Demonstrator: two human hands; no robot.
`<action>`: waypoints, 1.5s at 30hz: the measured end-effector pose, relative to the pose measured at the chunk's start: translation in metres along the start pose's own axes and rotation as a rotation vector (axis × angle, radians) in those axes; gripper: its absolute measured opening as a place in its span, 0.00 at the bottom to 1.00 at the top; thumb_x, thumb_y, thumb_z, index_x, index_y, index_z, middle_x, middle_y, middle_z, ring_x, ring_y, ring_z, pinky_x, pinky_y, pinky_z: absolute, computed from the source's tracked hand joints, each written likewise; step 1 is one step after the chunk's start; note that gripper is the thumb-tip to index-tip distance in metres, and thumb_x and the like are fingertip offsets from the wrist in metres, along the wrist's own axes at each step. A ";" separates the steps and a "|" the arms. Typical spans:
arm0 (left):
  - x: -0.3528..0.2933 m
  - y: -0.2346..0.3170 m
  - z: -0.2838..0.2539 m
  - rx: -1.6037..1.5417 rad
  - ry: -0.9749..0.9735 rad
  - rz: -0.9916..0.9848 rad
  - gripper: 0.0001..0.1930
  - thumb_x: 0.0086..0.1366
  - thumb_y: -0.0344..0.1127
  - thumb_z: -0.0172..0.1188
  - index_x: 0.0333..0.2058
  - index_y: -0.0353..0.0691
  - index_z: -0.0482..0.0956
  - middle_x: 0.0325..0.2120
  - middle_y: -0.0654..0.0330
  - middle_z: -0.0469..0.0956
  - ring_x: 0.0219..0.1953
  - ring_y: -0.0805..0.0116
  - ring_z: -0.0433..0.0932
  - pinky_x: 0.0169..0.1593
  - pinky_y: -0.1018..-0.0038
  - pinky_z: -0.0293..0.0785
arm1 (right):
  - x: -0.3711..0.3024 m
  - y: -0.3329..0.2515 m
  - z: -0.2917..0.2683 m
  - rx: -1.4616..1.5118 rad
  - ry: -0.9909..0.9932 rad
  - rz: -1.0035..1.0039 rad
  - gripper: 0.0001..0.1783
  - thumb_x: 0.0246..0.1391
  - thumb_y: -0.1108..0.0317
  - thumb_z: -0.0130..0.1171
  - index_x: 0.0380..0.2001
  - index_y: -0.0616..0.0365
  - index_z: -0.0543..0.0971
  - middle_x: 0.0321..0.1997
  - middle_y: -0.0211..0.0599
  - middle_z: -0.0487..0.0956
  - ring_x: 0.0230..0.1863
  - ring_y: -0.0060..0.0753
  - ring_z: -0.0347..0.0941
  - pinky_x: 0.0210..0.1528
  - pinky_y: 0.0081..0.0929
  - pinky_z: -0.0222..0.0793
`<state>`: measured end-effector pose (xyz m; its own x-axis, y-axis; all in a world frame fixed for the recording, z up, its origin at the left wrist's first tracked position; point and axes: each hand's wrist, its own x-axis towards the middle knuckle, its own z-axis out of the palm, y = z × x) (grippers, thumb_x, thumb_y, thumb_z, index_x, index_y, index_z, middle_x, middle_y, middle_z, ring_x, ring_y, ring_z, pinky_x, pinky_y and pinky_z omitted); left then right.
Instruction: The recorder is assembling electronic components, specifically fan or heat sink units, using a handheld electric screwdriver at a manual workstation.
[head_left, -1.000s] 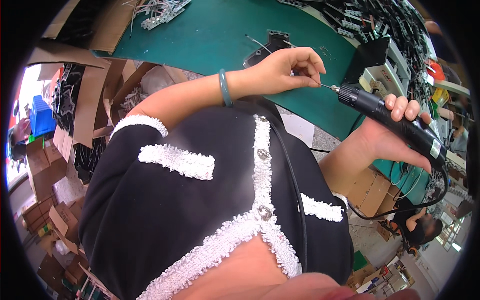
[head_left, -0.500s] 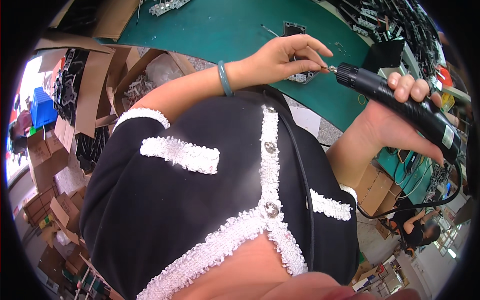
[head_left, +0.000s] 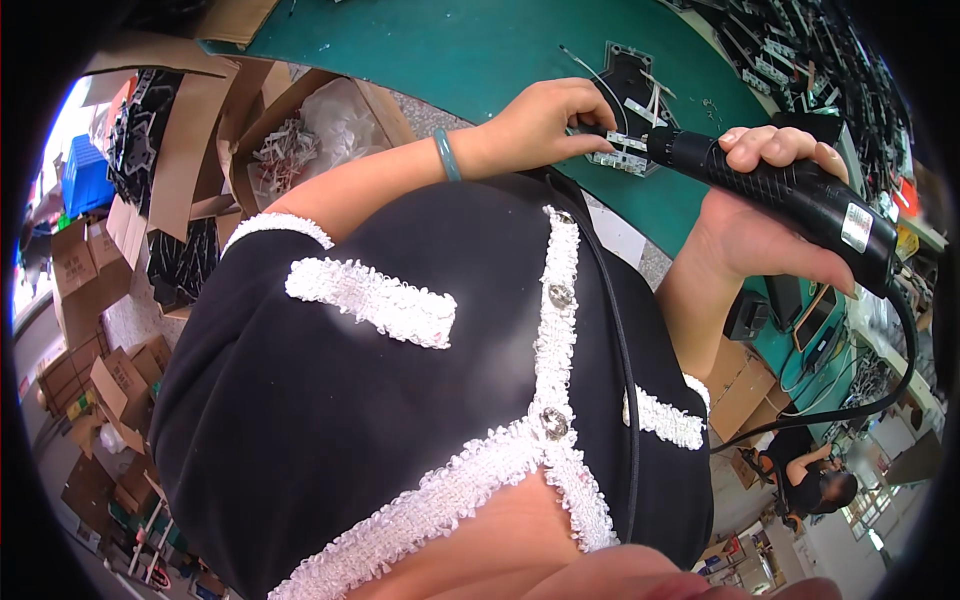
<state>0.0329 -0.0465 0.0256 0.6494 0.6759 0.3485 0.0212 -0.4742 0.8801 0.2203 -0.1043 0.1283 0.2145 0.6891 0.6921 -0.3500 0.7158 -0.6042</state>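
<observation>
Right hand [head_left: 750, 228] gripped black driver [head_left: 790, 195], nose up-left, tail down-right; pale label [head_left: 857, 227] unreadable. Left hand [head_left: 548, 120] by black plate [head_left: 627, 72], pinch couldn't be told.

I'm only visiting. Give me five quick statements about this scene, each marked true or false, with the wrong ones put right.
A black handheld tool is in the grip of the right hand. True.
The bracelet is white. False: it is blue-green.
A cord leaves the tool's rear end. True.
The tabletop is red. False: it is green.
The left hand is at the tool's rear. False: it is near the front end.
</observation>
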 end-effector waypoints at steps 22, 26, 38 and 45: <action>-0.002 -0.002 0.005 0.083 0.041 0.115 0.07 0.54 0.31 0.66 0.31 0.37 0.80 0.30 0.58 0.77 0.34 0.59 0.77 0.37 0.68 0.74 | -0.001 0.009 0.002 -0.006 0.024 0.072 0.59 0.34 0.13 0.38 0.48 0.60 0.71 0.31 0.42 0.75 0.23 0.36 0.73 0.29 0.36 0.74; -0.005 0.000 0.005 0.092 0.041 0.112 0.07 0.53 0.30 0.67 0.31 0.37 0.79 0.30 0.57 0.77 0.34 0.58 0.76 0.38 0.68 0.74 | -0.002 0.008 0.006 -0.044 0.007 0.072 0.59 0.34 0.13 0.38 0.47 0.60 0.71 0.30 0.42 0.75 0.22 0.36 0.73 0.27 0.35 0.74; -0.003 0.003 0.010 0.094 0.031 0.141 0.07 0.53 0.29 0.66 0.31 0.37 0.78 0.31 0.57 0.77 0.37 0.56 0.76 0.41 0.66 0.73 | 0.001 0.017 0.028 -0.075 -0.132 0.218 0.60 0.24 0.11 0.39 0.41 0.60 0.72 0.28 0.40 0.73 0.22 0.34 0.71 0.30 0.35 0.73; 0.002 0.015 0.012 0.057 0.019 0.058 0.08 0.52 0.29 0.64 0.31 0.37 0.76 0.29 0.56 0.74 0.35 0.56 0.74 0.40 0.64 0.72 | -0.002 0.004 0.035 -0.134 0.031 0.338 0.51 0.29 0.28 0.69 0.39 0.68 0.71 0.27 0.38 0.76 0.23 0.29 0.75 0.25 0.21 0.73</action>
<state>0.0440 -0.0593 0.0355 0.6361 0.6569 0.4048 0.0280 -0.5439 0.8387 0.1868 -0.1070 0.1382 0.1355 0.8910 0.4332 -0.2840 0.4538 -0.8446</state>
